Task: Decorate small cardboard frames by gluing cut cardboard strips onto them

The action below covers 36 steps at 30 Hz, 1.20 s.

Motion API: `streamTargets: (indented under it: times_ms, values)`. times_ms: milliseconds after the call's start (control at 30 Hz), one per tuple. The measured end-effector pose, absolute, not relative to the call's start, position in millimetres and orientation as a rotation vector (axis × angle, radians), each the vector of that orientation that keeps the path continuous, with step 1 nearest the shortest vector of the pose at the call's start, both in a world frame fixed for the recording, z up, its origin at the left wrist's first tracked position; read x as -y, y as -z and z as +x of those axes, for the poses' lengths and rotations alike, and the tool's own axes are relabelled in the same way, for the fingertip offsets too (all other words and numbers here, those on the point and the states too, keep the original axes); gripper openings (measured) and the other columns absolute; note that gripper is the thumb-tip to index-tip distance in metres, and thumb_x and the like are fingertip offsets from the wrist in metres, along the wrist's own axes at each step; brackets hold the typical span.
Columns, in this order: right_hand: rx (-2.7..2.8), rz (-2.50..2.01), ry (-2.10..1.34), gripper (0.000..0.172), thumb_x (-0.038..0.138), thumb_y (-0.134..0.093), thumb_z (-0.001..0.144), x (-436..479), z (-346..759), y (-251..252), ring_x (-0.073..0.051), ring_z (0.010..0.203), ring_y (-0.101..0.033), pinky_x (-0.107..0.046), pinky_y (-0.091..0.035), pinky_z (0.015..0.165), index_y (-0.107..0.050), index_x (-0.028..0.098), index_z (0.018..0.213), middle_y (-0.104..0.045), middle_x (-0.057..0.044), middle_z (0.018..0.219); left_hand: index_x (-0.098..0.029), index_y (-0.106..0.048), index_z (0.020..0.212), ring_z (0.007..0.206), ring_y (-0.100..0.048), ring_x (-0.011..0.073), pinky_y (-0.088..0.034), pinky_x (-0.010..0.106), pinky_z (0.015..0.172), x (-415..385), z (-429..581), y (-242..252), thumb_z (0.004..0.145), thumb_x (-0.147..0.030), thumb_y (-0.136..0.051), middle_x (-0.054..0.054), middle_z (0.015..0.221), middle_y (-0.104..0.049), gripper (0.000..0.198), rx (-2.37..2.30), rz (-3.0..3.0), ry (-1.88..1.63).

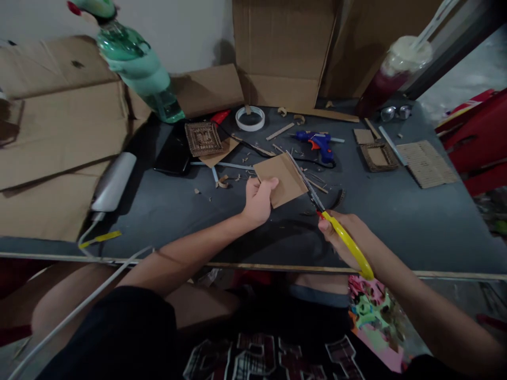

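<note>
Pinched in my left hand (259, 201) is a small square piece of brown cardboard (287, 182), its thumb lying on top. My right hand (346, 237) is wrapped round the yellow handles of a pair of scissors (348, 245). The scissor blades run along the right edge of the cardboard; whether they are parted there I cannot tell. Beyond both hands lie a blue hot glue gun (317, 142) and scattered cardboard scraps. A small square frame of corrugated strips (203, 138) rests to the left of the held piece.
A tall green bottle (138, 74) and large cardboard sheets (67, 137) occupy the left. Near the back stand a roll of tape (250, 119) and a cup with a dark red drink (390, 74). Glasses (396, 112), a small cardboard tray (378, 157) and a corrugated piece (428, 163) lie right.
</note>
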State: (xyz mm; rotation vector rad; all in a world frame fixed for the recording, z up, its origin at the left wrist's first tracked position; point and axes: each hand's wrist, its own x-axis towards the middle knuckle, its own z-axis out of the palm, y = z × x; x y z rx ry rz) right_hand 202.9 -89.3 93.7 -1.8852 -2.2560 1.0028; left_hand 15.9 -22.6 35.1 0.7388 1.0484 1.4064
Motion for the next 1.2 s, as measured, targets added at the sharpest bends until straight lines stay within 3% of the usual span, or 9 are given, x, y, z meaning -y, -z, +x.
streamTargets:
  times_ms: [200,333,433,533,633,833,1000,1200]
  values:
    - [2.335,-1.997,-0.829,0.052,0.063,-0.023,0.095,85,203,-90,-0.025,0.065,-0.065,-0.030,-0.035,0.059,-0.052,0.022,0.081,-0.067,-0.009,0.071,-0.022,-0.041,0.058,0.041,-0.035,0.0057,-0.026,0.018,0.036,22,15,-33,0.055,-0.039,-0.066,-0.006,0.049,-0.037,0.031,-0.976,0.691,-1.432]
    - [2.349,-1.986,-0.787,0.043,0.054,-0.031,0.097,86,208,-87,-0.024,0.063,-0.066,-0.029,-0.035,0.058,-0.056,0.021,0.083,-0.069,-0.009,0.072,-0.021,-0.055,0.070,0.050,-0.054,0.0133,-0.036,0.021,0.036,15,6,-37,0.052,-0.041,-0.069,-0.002,0.056,-0.053,0.030,-0.949,0.632,-1.289]
    - [2.342,-1.966,-0.815,0.042,0.054,-0.033,0.097,87,210,-85,-0.023,0.062,-0.066,-0.029,-0.034,0.057,-0.053,0.022,0.078,-0.067,-0.009,0.068,-0.019,-0.061,0.077,0.060,-0.064,0.0187,-0.046,0.024,0.042,2,-8,-42,0.069,-0.054,-0.063,0.002,0.061,-0.060,0.036,-0.920,0.648,-1.098]
    - [2.289,-1.988,-0.868,0.042,0.056,-0.032,0.096,86,213,-85,-0.023,0.063,-0.065,-0.029,-0.035,0.058,-0.050,0.023,0.077,-0.066,-0.008,0.067,-0.017,-0.061,0.067,0.045,-0.055,0.0137,-0.039,0.021,0.035,-13,-19,-44,0.076,-0.057,-0.063,0.002,0.052,-0.054,0.041,-0.935,0.800,-0.975]
    - [2.265,-1.977,-0.887,0.049,0.068,-0.034,0.092,86,216,-86,-0.023,0.063,-0.063,-0.029,-0.033,0.059,-0.046,0.024,0.076,-0.063,-0.006,0.067,-0.017,-0.067,0.072,0.039,-0.046,0.0076,-0.029,0.017,0.028,-20,-23,-42,0.067,-0.053,-0.080,-0.001,0.056,-0.056,0.039,-0.951,1.010,-0.963]
    - [2.329,-1.943,-0.960,0.070,0.091,-0.031,0.078,84,215,-95,-0.025,0.067,-0.062,-0.030,-0.034,0.061,-0.044,0.023,0.089,-0.064,-0.007,0.077,-0.015,-0.073,0.085,0.038,-0.043,0.0044,-0.029,0.015,0.027,-8,-17,-40,0.069,-0.069,-0.077,-0.002,0.058,-0.057,0.056,-0.897,1.207,-0.899]
    - [2.471,-2.071,-0.835,0.072,0.092,-0.024,0.078,81,212,-104,-0.030,0.073,-0.065,-0.030,-0.029,0.061,-0.041,0.023,0.090,-0.065,-0.010,0.079,-0.015,-0.073,0.087,0.037,-0.042,0.0035,-0.029,0.014,0.026,-1,-13,-39,0.070,-0.072,-0.074,-0.004,0.058,-0.055,0.060,-0.897,1.261,-0.940]
    - [2.406,-1.989,-0.923,0.064,0.081,-0.017,0.090,82,212,-98,-0.029,0.073,-0.067,-0.029,-0.033,0.062,-0.044,0.023,0.086,-0.066,-0.009,0.076,-0.013,-0.073,0.087,0.035,-0.040,0.0028,-0.029,0.014,0.025,-3,-13,-38,0.065,-0.075,-0.075,-0.004,0.056,-0.056,0.066,-0.945,1.228,-0.871]
